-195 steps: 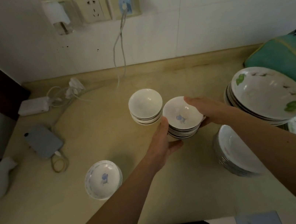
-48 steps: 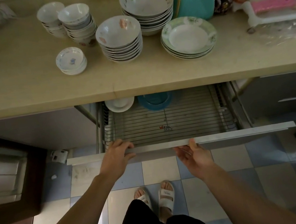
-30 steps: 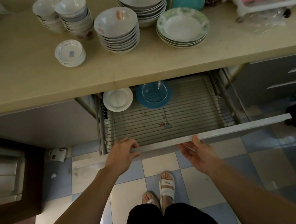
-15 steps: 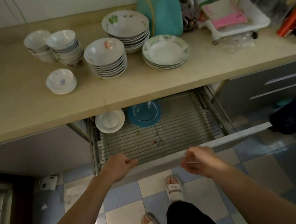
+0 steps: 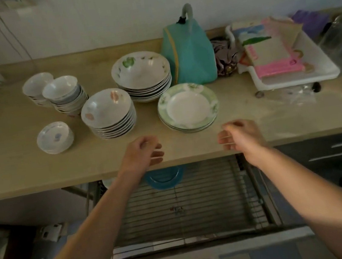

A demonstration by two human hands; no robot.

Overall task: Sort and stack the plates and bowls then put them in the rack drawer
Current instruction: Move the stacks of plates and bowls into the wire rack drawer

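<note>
**Tall stacks, empty hands, open drawer below**

The left hand (image 5: pixel 141 154) and the right hand (image 5: pixel 239 136) are both over the front edge of the long tan stone counter (image 5: pixel 15 172). The fingers are curled loosely and hold nothing.

Just past the hands sits the short stack of white plates with green rims (image 5: pixel 188 107). Beside it is the stack of white bowls with pink spots (image 5: pixel 108 114), and behind that the stack of big white bowls with green leaves (image 5: pixel 142 76). Farther left are the small deep white bowls (image 5: pixel 62 95) and the tiny saucers with a blue flower (image 5: pixel 55 137).

Under the counter, the metal wire rack drawer (image 5: pixel 188 205) is open. A round blue plate (image 5: pixel 164 176) lies at its back.

What could go wrong? The bowl stacks are tall. If one is lifted from the top only, the lower bowls could slip out and break. A stack carried down could bump the counter edge. The person's legs are close to the open drawer front and could knock it.
</note>
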